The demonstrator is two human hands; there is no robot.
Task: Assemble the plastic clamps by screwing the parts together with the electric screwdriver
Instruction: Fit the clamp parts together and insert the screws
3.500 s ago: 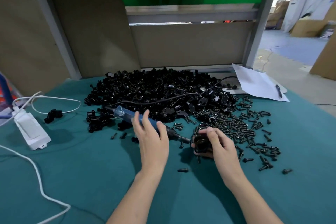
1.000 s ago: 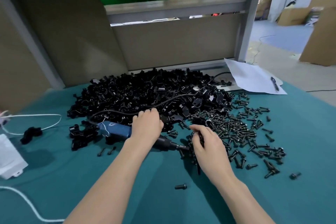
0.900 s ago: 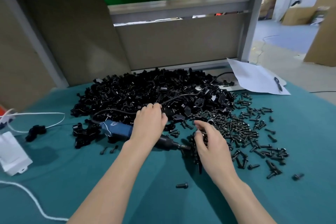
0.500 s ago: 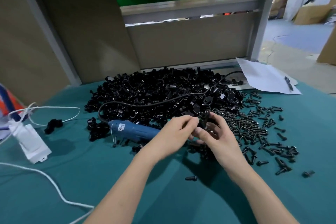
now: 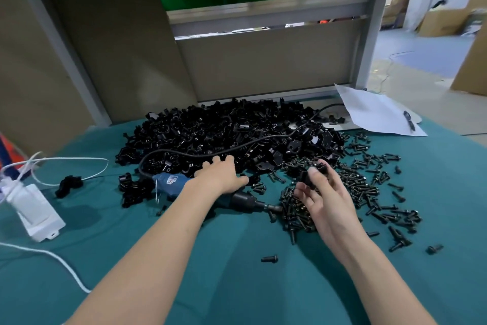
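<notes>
Hands apart. Left hand [image 5: 220, 175] is stretched forward, fingers straight, tips on the near edge of the pile of clamp parts [image 5: 224, 135] — not gripping anything that I can see. Its forearm crosses over the electric screwdriver [image 5: 172, 184], which lies flat on the green cloth [image 5: 237, 293] with nobody holding it: blue body to the left, black nose and bit pointing right toward the screws [image 5: 363, 187]. Its black cord [image 5: 210, 152] loops back over the pile toward the rear of the bench.

Right hand [image 5: 326, 198] is raised just above the screws, pinching one black clamp part [image 5: 305, 176] between thumb and forefinger. The other fingers hang loose, spread below it. Can't tell from here whether that part has a screw in it.

Screws lie in a loose scatter right of the pile, densest just beside the bit tip. One stray screw [image 5: 269, 259] sits alone on the cloth nearer the person, between the two forearms.

Left side: a lone black clamp [image 5: 69, 184] well apart from the pile, and a white adapter box [image 5: 37, 212] with white cable [image 5: 71, 160] looped behind it. Far right corner — a sheet of paper [image 5: 374, 111] with a pen [image 5: 409, 120] on it.
</notes>
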